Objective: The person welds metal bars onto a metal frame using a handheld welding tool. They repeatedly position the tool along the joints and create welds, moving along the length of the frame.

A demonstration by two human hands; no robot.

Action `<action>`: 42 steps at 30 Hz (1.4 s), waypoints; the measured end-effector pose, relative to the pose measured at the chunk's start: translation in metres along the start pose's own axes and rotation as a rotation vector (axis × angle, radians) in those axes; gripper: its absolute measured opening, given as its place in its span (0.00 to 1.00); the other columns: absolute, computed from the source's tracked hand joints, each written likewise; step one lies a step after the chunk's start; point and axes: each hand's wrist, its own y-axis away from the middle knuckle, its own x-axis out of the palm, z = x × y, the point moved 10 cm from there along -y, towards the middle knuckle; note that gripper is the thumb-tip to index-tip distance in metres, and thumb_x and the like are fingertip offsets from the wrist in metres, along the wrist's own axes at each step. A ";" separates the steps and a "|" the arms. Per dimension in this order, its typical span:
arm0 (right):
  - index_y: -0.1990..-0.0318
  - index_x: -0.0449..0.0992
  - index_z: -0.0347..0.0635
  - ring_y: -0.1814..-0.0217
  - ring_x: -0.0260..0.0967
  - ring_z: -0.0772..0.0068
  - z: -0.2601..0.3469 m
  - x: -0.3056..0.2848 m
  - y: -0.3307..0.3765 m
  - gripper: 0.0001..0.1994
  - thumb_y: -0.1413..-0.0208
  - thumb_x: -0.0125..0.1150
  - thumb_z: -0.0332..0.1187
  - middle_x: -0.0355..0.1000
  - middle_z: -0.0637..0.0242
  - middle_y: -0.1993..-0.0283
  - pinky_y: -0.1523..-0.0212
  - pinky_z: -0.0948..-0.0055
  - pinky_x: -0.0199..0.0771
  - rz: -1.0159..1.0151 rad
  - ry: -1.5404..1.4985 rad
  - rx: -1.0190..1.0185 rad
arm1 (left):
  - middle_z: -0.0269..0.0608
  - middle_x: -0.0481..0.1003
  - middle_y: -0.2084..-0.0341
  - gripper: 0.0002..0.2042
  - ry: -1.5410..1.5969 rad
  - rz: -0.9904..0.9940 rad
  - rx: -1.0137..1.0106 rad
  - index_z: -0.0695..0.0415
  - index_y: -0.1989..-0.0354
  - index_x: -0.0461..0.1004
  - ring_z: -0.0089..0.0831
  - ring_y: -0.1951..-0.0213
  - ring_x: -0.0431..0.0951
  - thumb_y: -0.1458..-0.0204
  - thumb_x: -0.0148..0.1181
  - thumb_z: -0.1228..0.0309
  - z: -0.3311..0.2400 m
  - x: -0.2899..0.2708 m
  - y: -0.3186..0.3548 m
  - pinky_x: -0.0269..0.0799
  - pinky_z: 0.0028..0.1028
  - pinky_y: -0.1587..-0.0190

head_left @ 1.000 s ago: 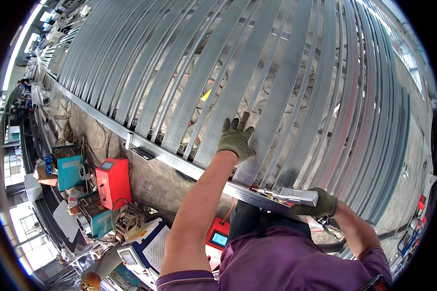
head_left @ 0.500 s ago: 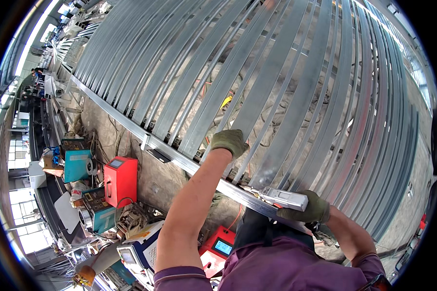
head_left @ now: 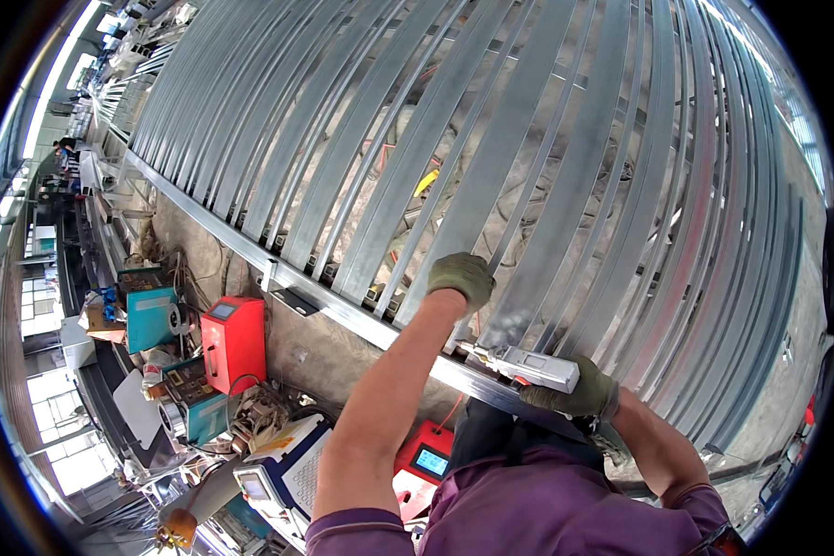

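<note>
My left hand (head_left: 461, 280), in an olive-green work glove, is closed over a grey metal tube (head_left: 514, 264) near its end; the curled fingers are partly hidden. My gloved right hand (head_left: 579, 389) grips a silver-white handheld welding gun (head_left: 539, 368) with a boxy body. The gun's narrow nozzle points left, to where tube ends meet the long metal edge rail (head_left: 343, 310). A whitish haze or bright patch shows on the tube just beyond the nozzle.
Many parallel tubes form a large frame ahead. Left of it stand a red machine (head_left: 233, 345), teal machines (head_left: 150, 317) and tangled cables. By my legs are a red unit with a screen (head_left: 428, 461) and a white-and-blue machine (head_left: 283, 473). A yellow object (head_left: 426, 183) lies beneath the tubes.
My left hand has shifted slightly right along the row of tubes. The welding gun and right hand sit slightly further left in the picture, while the whole view has shifted a little.
</note>
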 end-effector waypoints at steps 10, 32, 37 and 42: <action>0.38 0.87 0.46 0.55 0.89 0.61 -0.008 0.016 -0.021 0.31 0.37 0.79 0.60 0.89 0.55 0.53 0.53 0.60 0.88 0.045 0.025 0.003 | 0.50 0.87 0.41 0.27 0.044 0.105 -0.030 0.56 0.42 0.89 0.50 0.39 0.86 0.29 0.59 0.45 0.006 -0.005 -0.010 0.80 0.46 0.35; 0.36 0.85 0.46 0.58 0.88 0.65 -0.007 0.019 -0.010 0.30 0.36 0.80 0.56 0.90 0.59 0.54 0.54 0.61 0.90 0.136 -0.002 0.139 | 0.51 0.88 0.45 0.27 0.039 0.106 -0.044 0.56 0.45 0.90 0.48 0.41 0.87 0.29 0.59 0.44 0.006 -0.009 -0.007 0.80 0.46 0.36; 0.37 0.86 0.46 0.62 0.88 0.59 -0.013 0.020 -0.014 0.30 0.35 0.77 0.58 0.89 0.56 0.56 0.58 0.59 0.89 0.114 -0.005 0.085 | 0.51 0.88 0.44 0.28 0.039 0.098 -0.031 0.56 0.44 0.90 0.48 0.40 0.87 0.29 0.58 0.43 0.005 -0.008 -0.009 0.80 0.46 0.35; 0.38 0.86 0.46 0.55 0.89 0.52 -0.005 0.021 -0.017 0.30 0.35 0.76 0.60 0.88 0.51 0.54 0.53 0.56 0.88 0.126 0.076 0.039 | 0.50 0.87 0.41 0.28 0.031 0.089 -0.029 0.56 0.42 0.89 0.49 0.38 0.86 0.29 0.58 0.43 0.005 -0.007 -0.009 0.79 0.46 0.33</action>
